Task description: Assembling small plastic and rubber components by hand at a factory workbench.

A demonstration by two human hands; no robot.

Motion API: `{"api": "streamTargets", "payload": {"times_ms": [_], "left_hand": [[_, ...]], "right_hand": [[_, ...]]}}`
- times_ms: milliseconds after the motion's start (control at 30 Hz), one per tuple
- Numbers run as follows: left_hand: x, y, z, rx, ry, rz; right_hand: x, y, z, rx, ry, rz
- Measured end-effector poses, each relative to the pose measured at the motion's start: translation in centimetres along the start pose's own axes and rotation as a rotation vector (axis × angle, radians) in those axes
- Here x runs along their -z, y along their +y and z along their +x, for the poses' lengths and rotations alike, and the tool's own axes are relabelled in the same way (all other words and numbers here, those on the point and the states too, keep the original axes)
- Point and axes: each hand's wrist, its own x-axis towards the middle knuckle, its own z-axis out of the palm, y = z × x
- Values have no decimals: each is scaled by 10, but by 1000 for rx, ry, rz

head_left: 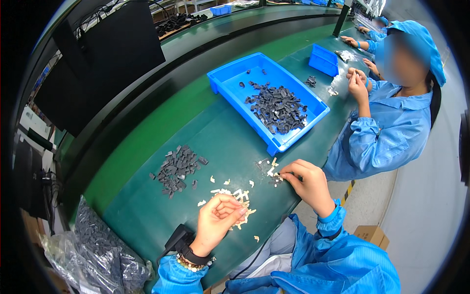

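My left hand (219, 221) is closed, thumb and curled fingers together, over a pile of small cream plastic pieces (241, 195). What its fingertips hold, if anything, cannot be made out. To the right, my right hand (309, 187) pinches at the table surface beside a few tiny dark and white parts (275, 179); anything between its fingertips is too small to name. Several cream pieces (272, 166) lie just beyond it. A heap of small dark grey plastic parts (177, 169) sits on the green table beyond my left hand.
A blue tray (235, 100) full of dark grey parts stands ahead on the green table (142, 206). Farther right are a small blue bin (323, 60) and a co-worker in blue (396, 125). Clear bags of dark parts (100, 245) lie at the near left, below a black panel (107, 63).
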Motion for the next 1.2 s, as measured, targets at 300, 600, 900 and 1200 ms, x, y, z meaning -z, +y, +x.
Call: {"api": "streamTargets", "payload": {"times_ms": [300, 600, 900, 1200], "left_hand": [[-3, 6, -1, -26, -4, 2], [1, 1, 3, -103, -33, -56], [7, 0, 2, -23, -75, -109], [1, 1, 5, -86, 99, -120]], "right_hand": [[-9, -30, 9, 580, 46, 324], [-47, -44, 10, 629, 39, 536], [-52, -45, 7, 492, 84, 620], [-59, -71, -10, 421, 230, 304]]}}
